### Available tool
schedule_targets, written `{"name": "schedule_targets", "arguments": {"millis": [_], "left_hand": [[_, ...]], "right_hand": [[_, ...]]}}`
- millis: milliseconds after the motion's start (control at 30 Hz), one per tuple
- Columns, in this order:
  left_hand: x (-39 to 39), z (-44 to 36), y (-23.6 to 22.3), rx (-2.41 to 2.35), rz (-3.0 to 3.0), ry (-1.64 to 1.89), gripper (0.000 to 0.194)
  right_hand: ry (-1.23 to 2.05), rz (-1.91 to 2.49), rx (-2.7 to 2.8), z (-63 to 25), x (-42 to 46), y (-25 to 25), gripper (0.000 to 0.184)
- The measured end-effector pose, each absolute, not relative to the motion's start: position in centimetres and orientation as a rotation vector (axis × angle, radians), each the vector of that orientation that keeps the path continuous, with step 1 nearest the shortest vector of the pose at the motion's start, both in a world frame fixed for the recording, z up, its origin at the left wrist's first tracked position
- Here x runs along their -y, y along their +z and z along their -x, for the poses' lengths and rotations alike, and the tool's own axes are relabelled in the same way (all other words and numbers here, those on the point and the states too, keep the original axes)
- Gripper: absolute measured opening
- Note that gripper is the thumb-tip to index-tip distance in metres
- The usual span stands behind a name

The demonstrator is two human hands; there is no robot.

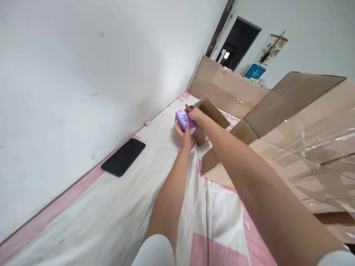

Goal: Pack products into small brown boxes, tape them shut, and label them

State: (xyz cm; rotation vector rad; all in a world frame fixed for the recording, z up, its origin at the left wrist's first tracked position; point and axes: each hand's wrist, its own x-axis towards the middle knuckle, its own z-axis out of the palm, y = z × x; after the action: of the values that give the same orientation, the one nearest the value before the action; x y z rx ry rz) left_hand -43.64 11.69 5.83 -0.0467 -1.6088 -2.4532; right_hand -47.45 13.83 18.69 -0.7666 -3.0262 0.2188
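Note:
A purple soft pack of tissues (183,117) with a round blue logo is held near the wall end of the cloth-covered surface. My left hand (184,135) is closed around its near side, thumb on the front. My right hand (196,115) has its fingers curled at the pack's upper right edge; the fingertips are partly hidden. Just behind and to the right of the pack stands a small open cardboard box (213,112) with its flaps up. My right forearm covers part of this box.
A black phone or dark flat slab (123,157) lies at the left by the white wall (83,74). Large taped cardboard boxes (310,125) are stacked on the right. A cardboard panel (222,87) stands at the far end. The pink and white cloth (222,207) is wrinkled.

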Motion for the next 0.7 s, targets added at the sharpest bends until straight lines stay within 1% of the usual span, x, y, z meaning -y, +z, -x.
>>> {"name": "schedule_targets", "arguments": {"millis": [100,167,200,267,333,400,500,533,567,633,700], "left_hand": [[-5.1,43.1,11.2,1.482,0.055,-2.241,0.065],[0.2,40.6,14.6,1.432,0.078,-2.07,0.082],[2.8,38.6,16.0,1.441,0.063,-1.905,0.089],[8.0,33.8,17.8,1.492,0.03,-1.649,0.098],[12.8,28.3,18.6,1.533,0.076,-1.519,0.1],[16.7,22.7,19.0,1.573,0.176,-1.511,0.102],[20.1,14.9,19.6,1.708,0.287,-1.46,0.097],[20.5,12.5,19.9,1.768,0.331,-1.435,0.099],[20.5,10.2,20.1,1.836,0.397,-1.417,0.102],[19.7,6.4,20.5,2.058,0.615,-1.408,0.108],[18.1,3.5,21.0,2.339,0.945,-1.328,0.107]], "right_hand": [[0.523,0.346,2.944,45.0,-9.3,23.0,0.03],[0.745,-0.024,2.822,41.3,-6.2,25.8,0.029],[0.799,-0.199,2.76,38.8,-4.8,27.0,0.028],[0.726,-0.467,2.682,32.9,-2.8,28.6,0.028],[0.566,-0.576,2.674,26.3,-1.9,28.9,0.03],[0.343,-0.543,2.79,19.6,-2.0,27.8,0.031],[-0.027,-0.626,2.987,9.7,-3.4,24.3,0.051],[-0.101,-0.654,3.031,6.6,-3.9,22.9,0.052],[-0.144,-0.67,3.072,3.7,-4.3,21.6,0.048],[-0.165,-0.662,3.086,-1.5,-5.0,19.2,0.032],[-0.134,-0.636,2.985,-5.7,-5.7,17.8,0.014]]}}
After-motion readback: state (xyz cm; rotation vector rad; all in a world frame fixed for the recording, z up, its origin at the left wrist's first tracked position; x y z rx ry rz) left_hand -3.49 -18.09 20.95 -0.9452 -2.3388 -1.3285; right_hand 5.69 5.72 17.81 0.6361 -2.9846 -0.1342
